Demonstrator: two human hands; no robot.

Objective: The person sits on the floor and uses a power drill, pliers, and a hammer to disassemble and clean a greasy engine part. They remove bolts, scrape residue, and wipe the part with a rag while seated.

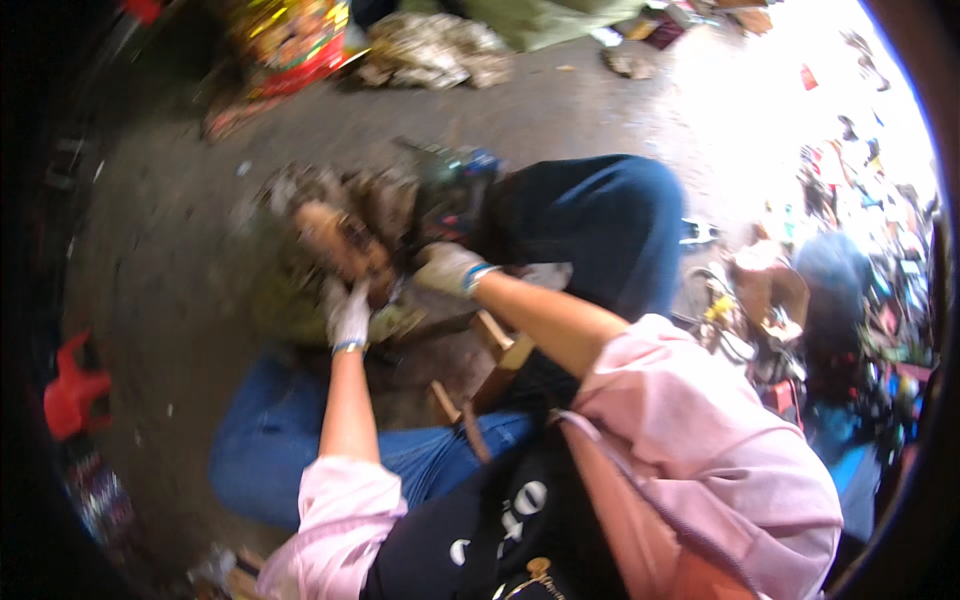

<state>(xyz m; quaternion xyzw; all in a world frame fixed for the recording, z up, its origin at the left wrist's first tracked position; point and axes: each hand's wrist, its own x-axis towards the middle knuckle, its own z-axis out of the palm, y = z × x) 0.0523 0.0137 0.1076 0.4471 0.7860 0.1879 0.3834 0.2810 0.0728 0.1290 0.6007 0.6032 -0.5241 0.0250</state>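
Note:
In front of my seated legs lies an elongated orange-brown object with dark patches (pixel 345 245), blurred, its kind unclear. My left hand (pixel 347 315), in a white glove, is closed at its near end. My right hand (pixel 450 270), also white-gloved, is curled closed just to the right of that object; what its fingers hold, if anything, is hidden. Beyond the right hand stands a dark, see-through container (pixel 455 195) with a blue part at its top. Dirty crumpled material (pixel 385 200) lies between the container and the brown object.
Wooden pieces (pixel 500 365) stand between my jeans-clad legs. A red plastic stool (pixel 77 388) is at the left. A shiny red-and-yellow bag (pixel 290 45) and crumpled dirty cloth (pixel 435 50) lie on the far floor. Mixed scrap (pixel 880 260) is heaped at the right.

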